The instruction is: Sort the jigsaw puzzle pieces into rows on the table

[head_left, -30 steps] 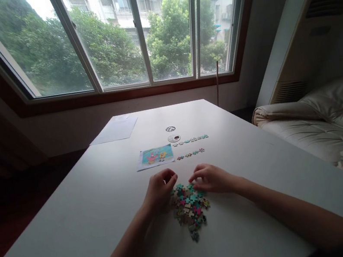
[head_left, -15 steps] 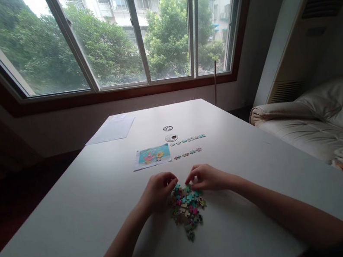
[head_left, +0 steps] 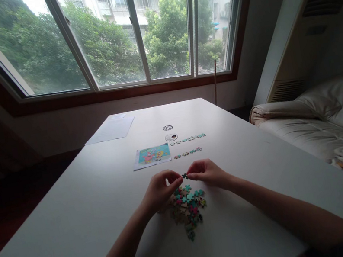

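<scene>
A small dark puzzle piece is held up between my two hands, above the far edge of a pile of jigsaw pieces. My left hand pinches its left side with thumb and fingertips. From the other side, my right hand grips the same piece, fingers closed. The pile is a loose heap of teal, pink, yellow and plain tan pieces. Beyond my hands lies a colourful cartoon picture sheet. To its right run two rows of laid-out pieces, a farther row and a nearer row.
Two round flat items lie behind the rows on the white table. Papers rest at its far left corner. A pale sofa stands to the right, with a tall air-conditioner unit behind it. Windows face the table.
Both hands have risen slightly from the pile and come closer together. A dark puzzle piece now shows between their fingertips.
</scene>
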`<state>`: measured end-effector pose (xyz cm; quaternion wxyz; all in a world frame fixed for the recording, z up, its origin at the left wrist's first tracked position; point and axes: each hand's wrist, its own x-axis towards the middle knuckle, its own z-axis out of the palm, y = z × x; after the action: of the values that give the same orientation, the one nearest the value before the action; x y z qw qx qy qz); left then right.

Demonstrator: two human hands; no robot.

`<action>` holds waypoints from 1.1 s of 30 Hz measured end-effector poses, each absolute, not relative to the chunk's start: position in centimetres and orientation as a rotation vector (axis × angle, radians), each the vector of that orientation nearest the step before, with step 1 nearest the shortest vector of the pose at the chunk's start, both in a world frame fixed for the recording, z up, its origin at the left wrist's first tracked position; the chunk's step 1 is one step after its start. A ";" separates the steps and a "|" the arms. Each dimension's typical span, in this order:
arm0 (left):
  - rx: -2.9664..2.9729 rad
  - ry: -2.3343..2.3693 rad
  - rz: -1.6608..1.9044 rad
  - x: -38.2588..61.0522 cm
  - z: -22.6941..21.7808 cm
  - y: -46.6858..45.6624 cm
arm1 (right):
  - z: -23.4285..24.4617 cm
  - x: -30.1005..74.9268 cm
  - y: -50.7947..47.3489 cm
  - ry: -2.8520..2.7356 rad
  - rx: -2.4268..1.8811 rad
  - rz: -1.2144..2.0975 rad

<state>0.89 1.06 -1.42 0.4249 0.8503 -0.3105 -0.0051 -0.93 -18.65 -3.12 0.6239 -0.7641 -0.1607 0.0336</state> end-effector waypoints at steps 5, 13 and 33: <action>2.032 -0.721 -0.042 0.8 -1.4 1.0 | -3.0 -1.4 -18.4 -0.366 -1.714 0.090; 1.932 -0.654 -0.080 0.8 -1.7 0.8 | -2.2 -2.1 -18.2 -0.436 -1.906 0.002; 1.867 -0.637 -0.158 0.8 -1.7 0.8 | -2.1 -2.5 -18.9 -0.781 -2.299 -0.528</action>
<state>0.81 0.80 -1.68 0.5493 0.7884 -0.2688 -0.0666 -2.47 -18.92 -2.12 0.3226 -0.8758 -0.2976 -0.2010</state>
